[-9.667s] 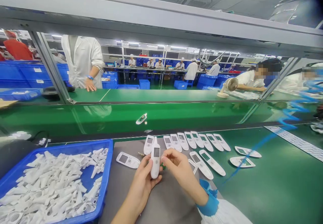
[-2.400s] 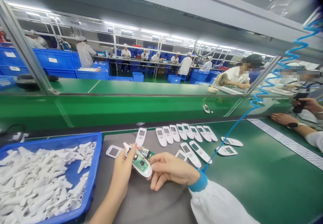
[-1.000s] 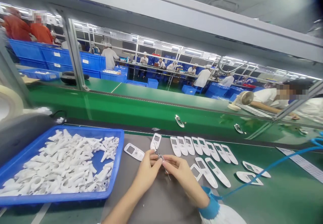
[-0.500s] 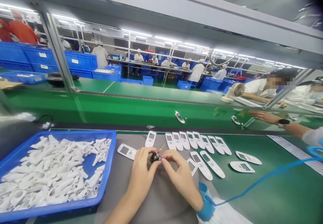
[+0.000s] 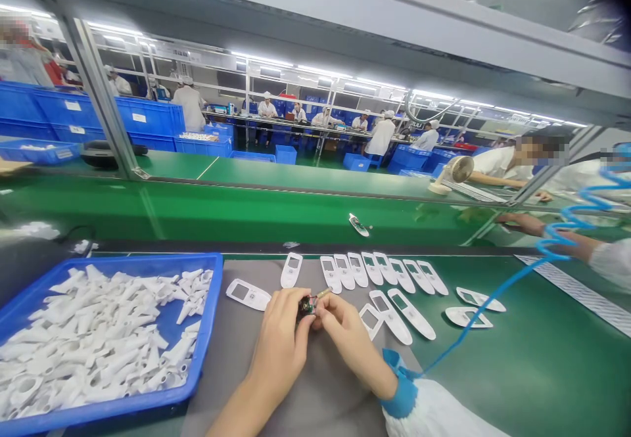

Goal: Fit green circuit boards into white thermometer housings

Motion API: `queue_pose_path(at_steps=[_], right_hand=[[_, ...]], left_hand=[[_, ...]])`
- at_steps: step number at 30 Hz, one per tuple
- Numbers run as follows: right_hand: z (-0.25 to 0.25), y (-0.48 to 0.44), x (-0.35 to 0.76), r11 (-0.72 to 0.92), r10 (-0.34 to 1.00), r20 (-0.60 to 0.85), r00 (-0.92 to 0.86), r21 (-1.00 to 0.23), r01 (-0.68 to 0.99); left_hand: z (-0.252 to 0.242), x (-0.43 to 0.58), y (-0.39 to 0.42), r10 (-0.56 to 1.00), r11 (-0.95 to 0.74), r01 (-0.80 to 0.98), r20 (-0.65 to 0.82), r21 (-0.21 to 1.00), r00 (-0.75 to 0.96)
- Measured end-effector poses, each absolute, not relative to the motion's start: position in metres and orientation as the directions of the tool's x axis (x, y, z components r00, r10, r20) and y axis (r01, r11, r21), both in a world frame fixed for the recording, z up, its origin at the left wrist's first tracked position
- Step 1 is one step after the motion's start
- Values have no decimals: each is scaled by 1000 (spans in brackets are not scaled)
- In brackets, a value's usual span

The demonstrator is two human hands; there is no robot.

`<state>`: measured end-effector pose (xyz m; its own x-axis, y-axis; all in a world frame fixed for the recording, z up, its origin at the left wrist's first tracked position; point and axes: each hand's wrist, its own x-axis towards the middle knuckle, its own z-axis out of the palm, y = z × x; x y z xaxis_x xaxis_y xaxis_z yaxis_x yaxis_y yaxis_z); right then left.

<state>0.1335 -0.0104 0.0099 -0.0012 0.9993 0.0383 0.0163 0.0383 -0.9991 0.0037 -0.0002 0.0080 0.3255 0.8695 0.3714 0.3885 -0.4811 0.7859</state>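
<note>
Between my two hands is a small dark electronic assembly (image 5: 306, 305) with a thin brass-coloured tip sticking out to the upper right. My left hand (image 5: 282, 328) is closed around its left side, thumb underneath. Fingertips of my right hand (image 5: 344, 332) pinch it at the right, near the brass part; the exact grip is partly hidden. Just beyond my hands, white plastic housings (image 5: 355, 271) with rectangular windows lie in a row on the grey mat (image 5: 246, 358). More of them, such as one housing (image 5: 248, 294) by my left hand, lie around the mat.
A blue tray (image 5: 210, 338) full of white plastic parts stands at the left. Beyond the mat, a green conveyor belt (image 5: 256, 221) carries a housing with a circuit board (image 5: 359, 225). A blue coiled cord (image 5: 473, 325) runs from my right wristband. Co-workers sit beyond, near a fan (image 5: 457, 169).
The brass tip has tilted lower towards the right, and my right fingers have closed in by it. On the belt, a housing has shifted rightwards; the other one is no longer visible.
</note>
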Motion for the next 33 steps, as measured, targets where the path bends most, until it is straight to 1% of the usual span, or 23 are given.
queue_pose_path(at_steps=[2, 4, 5, 7, 10, 13, 16, 18, 22, 24, 29, 31, 33], right_hand=[[12, -11, 132, -113, 988, -87, -125, -969, -221], [13, -12, 131, -204, 968, -133, -213, -913, -353], [14, -13, 131, -214, 964, -134, -228, -900, -378], [15, -13, 130, -195, 971, -122, -207, -902, -385], [14, -13, 131, -164, 981, -118, -153, -928, -336], [13, -13, 132, -174, 976, -120, -182, -931, -322], [12, -13, 134, -198, 965, -106, -241, -895, -400], [13, -13, 135, -225, 954, -104, -280, -868, -443], [14, -13, 138, -300, 919, -114, -377, -821, -485], [14, -13, 139, -330, 905, -115, -410, -799, -503], [16, -14, 142, -350, 893, -100, -438, -766, -539], [18, -14, 144, -345, 903, -103, -417, -754, -560], [20, -13, 148, -289, 933, -88, -350, -763, -578]], left_hand=[[11, 6, 1, 918, -326, 268, 235, 907, 319], [12, 7, 2, 941, -192, 182, 128, 964, 314], [13, 8, 3, 944, -166, 164, 109, 972, 311], [12, 8, 4, 944, -185, 160, 130, 970, 303], [11, 7, 4, 938, -224, 145, 172, 964, 302], [11, 7, 4, 940, -211, 102, 173, 972, 295], [15, 6, 6, 949, -97, 17, 87, 995, 304], [18, 4, 7, 933, 18, -74, 10, 997, 360], [21, 0, 7, 849, 220, -278, -43, 935, 527], [23, 0, 6, 827, 285, -327, -59, 901, 559], [27, 0, 5, 828, 372, -376, -121, 849, 547], [28, -1, 7, 828, 433, -445, -151, 784, 540], [27, -3, 11, 847, 461, -547, -161, 699, 507]])
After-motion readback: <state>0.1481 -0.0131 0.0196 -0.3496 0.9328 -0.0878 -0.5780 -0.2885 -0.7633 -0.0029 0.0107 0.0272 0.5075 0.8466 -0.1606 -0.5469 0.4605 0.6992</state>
